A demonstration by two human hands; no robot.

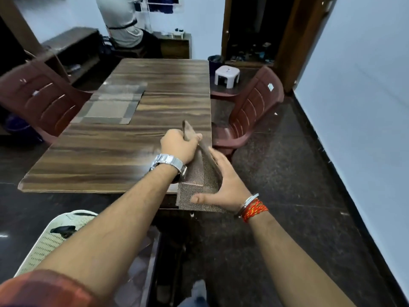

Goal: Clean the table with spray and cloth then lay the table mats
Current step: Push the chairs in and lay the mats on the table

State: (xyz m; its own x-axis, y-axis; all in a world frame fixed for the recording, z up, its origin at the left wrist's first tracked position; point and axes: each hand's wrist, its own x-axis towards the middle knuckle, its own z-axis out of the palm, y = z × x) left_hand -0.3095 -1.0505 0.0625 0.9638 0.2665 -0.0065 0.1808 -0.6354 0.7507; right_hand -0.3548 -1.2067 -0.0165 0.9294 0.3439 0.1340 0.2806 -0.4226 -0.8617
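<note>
Item: woven mat (200,173), clamped in my left hand (177,145) and right hand (223,185); beyond the grip, apparently two mats (110,105) on table (99,156).

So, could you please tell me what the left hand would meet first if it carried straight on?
Probably bare table; the left hand, gripping held mats, points up-table. Depth is unclear.

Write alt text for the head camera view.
Both hands hold woven table mats at the near right corner of a wooden table, left hand on top, right hand beneath. One mat already lies flat on the table's left side.
</note>
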